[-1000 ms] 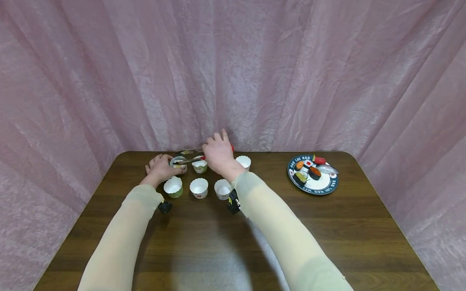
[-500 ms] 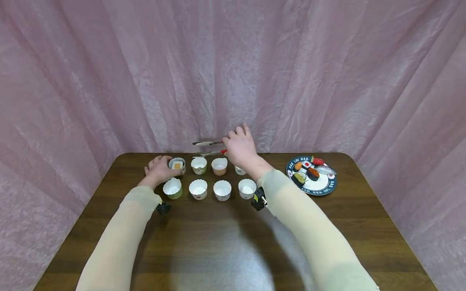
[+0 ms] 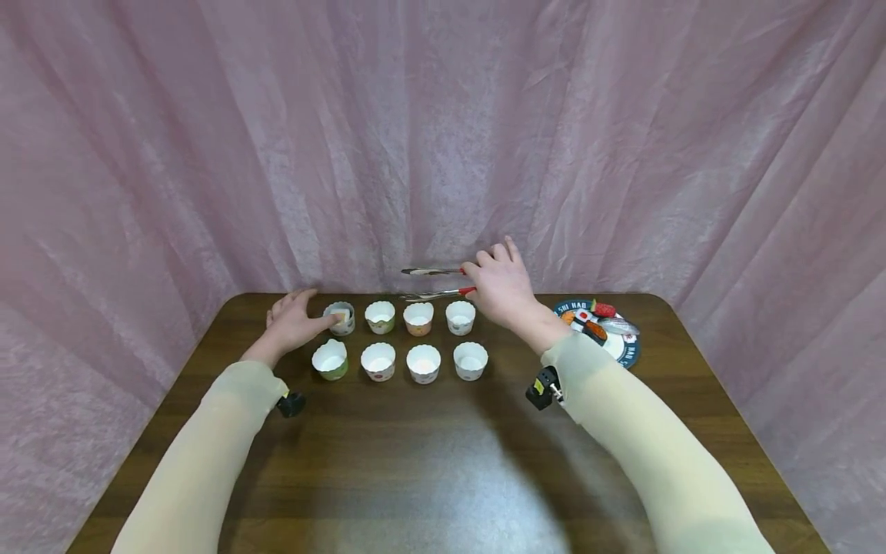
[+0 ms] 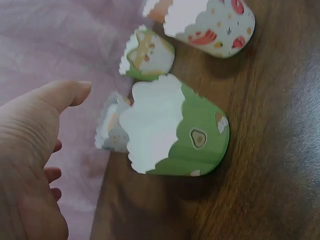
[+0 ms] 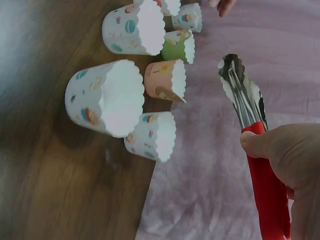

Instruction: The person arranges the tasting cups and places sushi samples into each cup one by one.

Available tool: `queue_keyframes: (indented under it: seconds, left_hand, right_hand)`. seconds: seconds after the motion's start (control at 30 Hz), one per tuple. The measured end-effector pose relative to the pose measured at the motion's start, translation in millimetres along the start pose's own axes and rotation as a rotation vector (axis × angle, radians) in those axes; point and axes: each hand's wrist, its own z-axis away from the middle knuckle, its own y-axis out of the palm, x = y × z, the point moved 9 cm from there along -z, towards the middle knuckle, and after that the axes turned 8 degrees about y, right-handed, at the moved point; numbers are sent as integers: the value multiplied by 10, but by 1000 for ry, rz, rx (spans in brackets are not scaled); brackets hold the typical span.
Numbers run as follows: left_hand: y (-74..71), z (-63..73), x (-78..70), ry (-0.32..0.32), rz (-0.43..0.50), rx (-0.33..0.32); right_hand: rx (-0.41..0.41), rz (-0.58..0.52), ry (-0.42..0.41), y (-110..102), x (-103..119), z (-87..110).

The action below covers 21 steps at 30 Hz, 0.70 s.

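Note:
My right hand grips the red handles of metal tongs. The tongs are held above the table's back edge, their arms spread and pointing left, with nothing between the tips. My left hand is beside the back-left paper cup, thumb and fingers spread and not around it. Inside that cup lies a small pale piece with orange-yellow on it, partly hidden by the rim. Nearest the left wrist camera stands a green paper cup with an avocado print.
Several white-lined paper cups stand in two rows near the back of the table. At the right, a dark-rimmed plate, partly covered by my right forearm, holds toy-like sushi pieces and a strawberry-like red piece. A pink curtain hangs behind.
My right hand has carried the tongs rightward, away from the back-left cup and towards the plate. The left hand has drawn back slightly left from that cup, letting go of it.

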Motion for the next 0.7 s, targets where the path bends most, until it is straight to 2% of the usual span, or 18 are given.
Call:
queue_keyframes:
  seconds: [0.23, 0.43, 0.7]
  left_hand:
    - [-65, 77, -241, 91, -32, -49]
    - [-131, 163, -465, 167, -75, -88]
    - [-82, 245, -637, 237, -113, -100]
  right_hand:
    - [-71, -34, -27, -112, -259, 206]
    - [-83, -30, -26, -132, -515, 384]
    - [-92, 9, -14, -155, -846, 632]
